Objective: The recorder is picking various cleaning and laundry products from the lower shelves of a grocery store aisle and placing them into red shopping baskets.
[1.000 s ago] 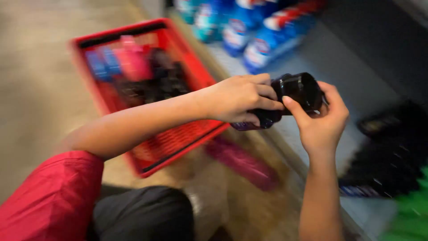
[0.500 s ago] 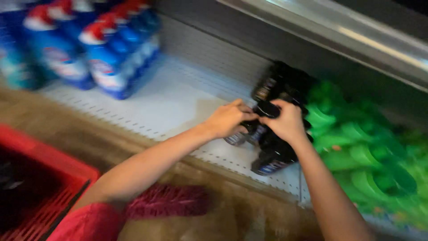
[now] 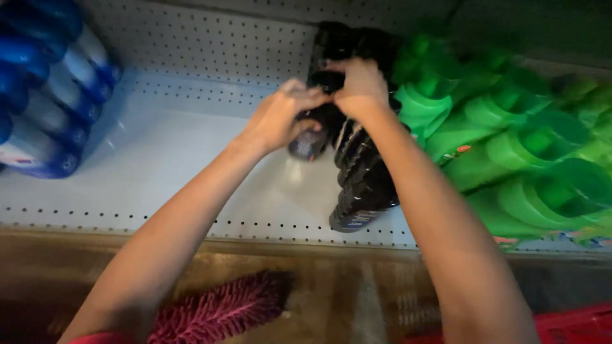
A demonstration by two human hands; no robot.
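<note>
- Left hand [image 3: 277, 118] has its grip wrapped around a black bottle [image 3: 310, 137], held tilted above the white perforated shelf [image 3: 159, 165].
- Right hand [image 3: 362, 89] has fingers curled over the top of the same bottle, beside a row of black bottles [image 3: 363, 185].
- Green bottles [image 3: 510, 146] lie right of them; blue bottles [image 3: 44, 95] far left.
- A magenta brush [image 3: 223, 306] lies on the floor below.

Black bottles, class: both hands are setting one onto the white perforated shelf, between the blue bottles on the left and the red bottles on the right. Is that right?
Not quite. In the head view the bottles on the right are green, not red. Otherwise correct: left hand and right hand hold a black bottle on the white perforated shelf, blue bottles to the left.
</note>
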